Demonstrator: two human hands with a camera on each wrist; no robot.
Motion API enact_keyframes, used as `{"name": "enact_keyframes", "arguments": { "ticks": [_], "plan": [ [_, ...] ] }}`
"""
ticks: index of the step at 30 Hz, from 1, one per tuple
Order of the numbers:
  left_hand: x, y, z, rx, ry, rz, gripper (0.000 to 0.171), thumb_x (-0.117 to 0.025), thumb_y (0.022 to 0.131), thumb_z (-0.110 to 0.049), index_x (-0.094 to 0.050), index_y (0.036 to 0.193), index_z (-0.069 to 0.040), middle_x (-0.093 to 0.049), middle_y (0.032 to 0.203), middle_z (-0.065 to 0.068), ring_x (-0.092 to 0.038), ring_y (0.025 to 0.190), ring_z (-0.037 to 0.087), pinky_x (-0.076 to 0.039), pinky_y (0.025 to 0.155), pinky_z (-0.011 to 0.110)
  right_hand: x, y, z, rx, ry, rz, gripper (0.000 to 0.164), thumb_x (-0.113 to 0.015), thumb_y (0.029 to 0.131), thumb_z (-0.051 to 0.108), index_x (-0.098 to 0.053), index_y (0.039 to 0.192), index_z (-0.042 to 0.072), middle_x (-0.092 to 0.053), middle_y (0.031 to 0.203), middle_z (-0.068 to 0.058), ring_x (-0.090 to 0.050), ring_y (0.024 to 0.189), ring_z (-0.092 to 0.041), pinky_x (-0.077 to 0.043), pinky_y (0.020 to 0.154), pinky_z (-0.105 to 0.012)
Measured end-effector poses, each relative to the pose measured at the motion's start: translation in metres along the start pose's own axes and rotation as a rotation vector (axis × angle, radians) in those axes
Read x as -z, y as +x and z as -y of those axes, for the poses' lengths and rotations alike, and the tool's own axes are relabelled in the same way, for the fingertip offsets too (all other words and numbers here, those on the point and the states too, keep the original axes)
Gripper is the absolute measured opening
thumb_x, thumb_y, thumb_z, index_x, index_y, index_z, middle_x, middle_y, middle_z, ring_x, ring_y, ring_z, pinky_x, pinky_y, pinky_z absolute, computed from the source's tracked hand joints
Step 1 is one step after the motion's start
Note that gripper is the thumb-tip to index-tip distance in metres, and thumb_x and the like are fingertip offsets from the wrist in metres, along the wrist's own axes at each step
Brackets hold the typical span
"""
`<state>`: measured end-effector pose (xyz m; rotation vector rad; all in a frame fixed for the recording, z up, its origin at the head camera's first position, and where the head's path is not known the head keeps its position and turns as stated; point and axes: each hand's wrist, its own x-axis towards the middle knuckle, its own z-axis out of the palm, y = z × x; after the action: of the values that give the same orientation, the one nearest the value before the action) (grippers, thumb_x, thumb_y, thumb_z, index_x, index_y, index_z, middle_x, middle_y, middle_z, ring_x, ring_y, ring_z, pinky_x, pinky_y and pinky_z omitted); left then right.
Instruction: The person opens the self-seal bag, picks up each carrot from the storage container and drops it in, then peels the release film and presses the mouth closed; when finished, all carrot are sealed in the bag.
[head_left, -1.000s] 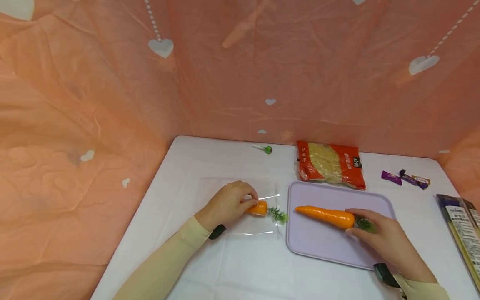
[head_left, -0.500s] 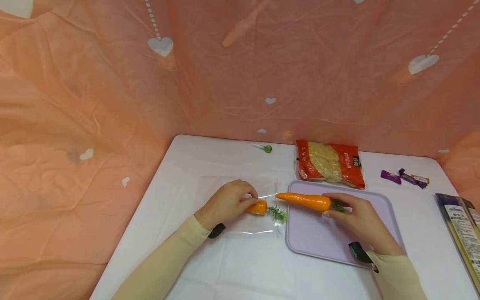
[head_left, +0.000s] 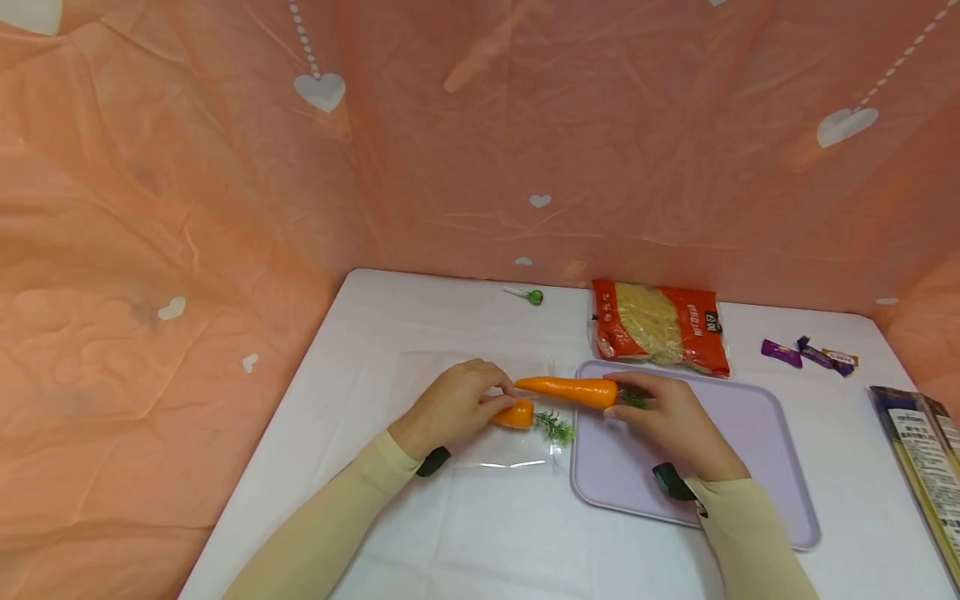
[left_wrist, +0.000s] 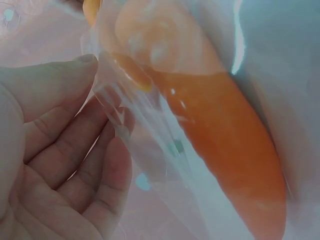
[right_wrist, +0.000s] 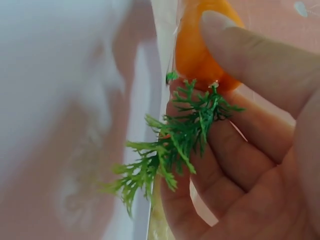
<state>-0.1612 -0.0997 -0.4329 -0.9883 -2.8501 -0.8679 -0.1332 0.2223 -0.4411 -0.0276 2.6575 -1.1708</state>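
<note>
My left hand [head_left: 459,402] pinches the edge of a clear plastic bag [head_left: 495,457] lying on the white table. Inside the bag is a carrot [left_wrist: 225,135]; in the head view its thick orange end [head_left: 517,415] and feathery green top [head_left: 556,427] point toward the tray. My right hand [head_left: 667,414] grips a second carrot [head_left: 570,389] by its thick end, thumb on one side. That carrot's leaves [right_wrist: 175,135] hang in front of the palm in the right wrist view. Its tapered tip points left, right by my left fingertips above the bag.
Under my right arm is a lilac tray [head_left: 720,450]. Behind it lies a red and yellow food packet [head_left: 652,325]. A green lollipop [head_left: 534,297] sits at the back, wrapped candies [head_left: 782,353] at the back right, and a long printed package [head_left: 918,467] along the right edge.
My right hand has carried its carrot left and a little away from me, off the tray's middle to above the bag's opening. My left hand has stayed in place.
</note>
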Motion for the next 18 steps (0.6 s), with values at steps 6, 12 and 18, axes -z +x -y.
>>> {"name": "enact_keyframes", "arguments": {
  "ticks": [6, 12, 18],
  "plan": [
    [0.0, 0.001, 0.001, -0.014, -0.003, -0.012, 0.008, -0.073, 0.094, -0.029, -0.075, 0.095, -0.021, -0.073, 0.099, -0.008, -0.065, 0.099, 0.011, -0.055, 0.094, 0.032, -0.012, 0.011, 0.012, 0.029, 0.014, 0.01, 0.045, -0.08, 0.086, 0.038, -0.067, 0.129, 0.032, -0.068, 0.124, 0.002, -0.059, 0.111, -0.024, -0.055, 0.1, -0.046],
    [0.002, 0.002, -0.001, -0.029, -0.02, -0.012, 0.007, -0.073, 0.094, -0.027, -0.075, 0.095, -0.02, -0.073, 0.097, -0.008, -0.065, 0.097, 0.012, -0.055, 0.093, 0.031, -0.025, 0.021, 0.022, 0.085, 0.002, 0.012, 0.041, -0.081, 0.086, 0.035, -0.069, 0.124, 0.03, -0.069, 0.12, 0.004, -0.06, 0.107, -0.022, -0.054, 0.1, -0.046],
    [0.002, 0.001, -0.001, -0.011, -0.012, -0.006, 0.007, -0.074, 0.094, -0.027, -0.075, 0.096, -0.02, -0.073, 0.097, -0.008, -0.064, 0.095, 0.01, -0.056, 0.092, 0.03, -0.039, 0.029, 0.035, 0.144, -0.012, 0.029, 0.043, -0.082, 0.085, 0.034, -0.07, 0.125, 0.023, -0.07, 0.12, 0.001, -0.063, 0.11, -0.022, -0.052, 0.104, -0.049]
  ]
}}
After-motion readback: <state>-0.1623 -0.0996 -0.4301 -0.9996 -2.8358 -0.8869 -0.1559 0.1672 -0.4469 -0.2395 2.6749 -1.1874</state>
